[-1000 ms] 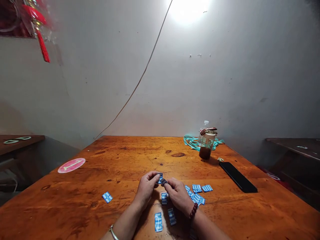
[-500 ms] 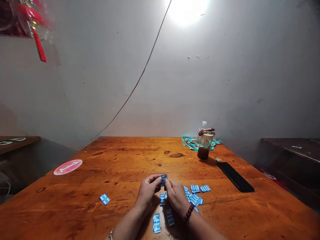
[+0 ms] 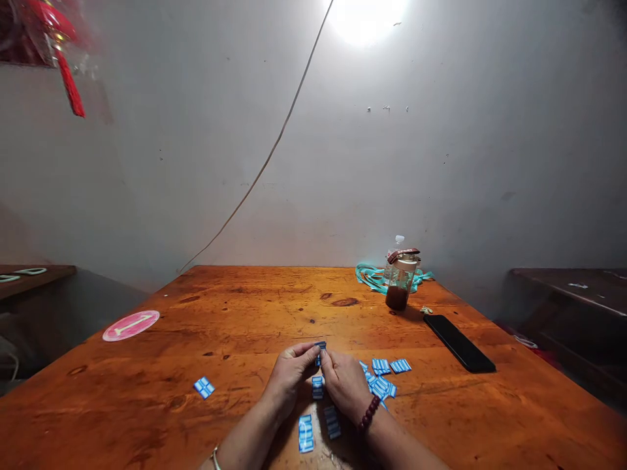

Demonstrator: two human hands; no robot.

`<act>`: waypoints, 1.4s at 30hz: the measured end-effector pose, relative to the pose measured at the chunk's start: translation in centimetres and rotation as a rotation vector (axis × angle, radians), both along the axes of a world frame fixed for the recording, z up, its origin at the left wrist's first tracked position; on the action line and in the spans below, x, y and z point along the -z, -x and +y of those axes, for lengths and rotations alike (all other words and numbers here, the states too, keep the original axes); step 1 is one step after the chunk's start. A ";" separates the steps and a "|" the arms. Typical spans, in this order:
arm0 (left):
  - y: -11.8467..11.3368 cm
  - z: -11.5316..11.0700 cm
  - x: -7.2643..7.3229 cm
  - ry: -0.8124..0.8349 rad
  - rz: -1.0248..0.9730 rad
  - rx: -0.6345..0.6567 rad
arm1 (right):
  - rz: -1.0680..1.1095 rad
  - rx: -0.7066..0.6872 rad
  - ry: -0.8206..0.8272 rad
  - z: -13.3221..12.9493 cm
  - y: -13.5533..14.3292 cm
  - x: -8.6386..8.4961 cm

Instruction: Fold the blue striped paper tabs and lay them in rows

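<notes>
Between the fingertips of my left hand (image 3: 288,375) and my right hand (image 3: 347,384) is a small flat blue-and-white striped piece (image 3: 320,345). Both thumbs press on it, and the fingers behind it are partly hidden. Under my hands a similar striped piece (image 3: 317,388) lies on the table. Closer to me are a pale blue striped piece (image 3: 305,433) and a darker, shaded one (image 3: 332,423). A loose pile of such pieces (image 3: 381,386) spreads beside my right hand, partly covered by it. One single piece (image 3: 204,388) rests off to the left.
On the wooden table (image 3: 255,313), a black phone (image 3: 459,343) lies at the right. Behind it stand a strapped bottle with dark liquid (image 3: 398,297) and a clear bottle, amid turquoise ribbon (image 3: 369,279). A round pink sign (image 3: 131,326) lies at the left edge.
The held piece has tilted, so less of its face shows between my thumbs. My hands stay in nearly the same place; the whole view has shifted slightly.
</notes>
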State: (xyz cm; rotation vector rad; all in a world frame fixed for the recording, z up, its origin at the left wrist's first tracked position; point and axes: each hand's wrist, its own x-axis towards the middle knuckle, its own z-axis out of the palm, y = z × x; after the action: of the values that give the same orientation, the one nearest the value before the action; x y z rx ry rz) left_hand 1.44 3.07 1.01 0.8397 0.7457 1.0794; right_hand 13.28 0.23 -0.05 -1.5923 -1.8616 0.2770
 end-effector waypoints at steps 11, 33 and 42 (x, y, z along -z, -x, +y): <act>1.7 1.9 0.7 -0.044 0.157 -0.185 | -0.181 -0.218 0.105 -0.1 -1.9 -0.6; 0.5 0.6 0.5 -0.161 0.250 0.066 | 0.455 -0.169 0.009 0.5 -0.9 -0.6; 0.9 0.5 -0.1 -0.100 0.158 0.130 | 0.671 -0.195 0.063 1.3 -1.2 -0.1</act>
State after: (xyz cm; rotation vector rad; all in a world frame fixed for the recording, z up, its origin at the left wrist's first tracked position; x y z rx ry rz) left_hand 0.56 3.58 1.08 1.0544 0.7624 0.9473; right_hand 14.45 1.52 0.05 -1.1512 -1.4763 0.8490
